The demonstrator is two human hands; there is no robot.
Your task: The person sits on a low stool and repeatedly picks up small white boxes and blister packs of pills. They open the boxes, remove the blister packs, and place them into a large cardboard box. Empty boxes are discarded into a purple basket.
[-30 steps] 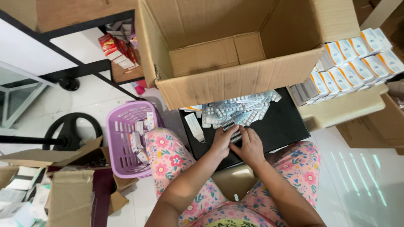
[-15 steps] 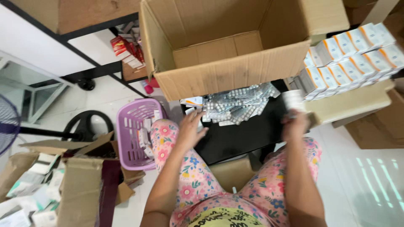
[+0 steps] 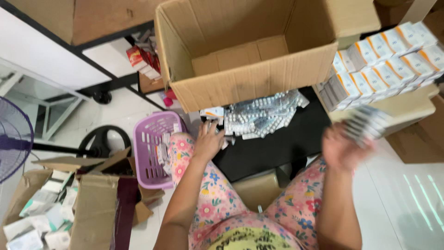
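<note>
We see the left hand spread flat, its grip wide, fingertips touching the pile of blister packs at the far edge of the black table — just under the open cardboard box. The right hand, blurred, lifts a stack of blister packs off the table's right edge, its grip closed around it, near the white-and-orange cartons.

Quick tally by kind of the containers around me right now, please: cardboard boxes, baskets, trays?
Large open cardboard box, standing at the far edge of the black tray: 1
Open cardboard box of small packs, on the floor at lower left: 1
Purple plastic basket, beside the left knee: 1
Black tray holding the blister strips: 1
Total: 4 containers
</note>
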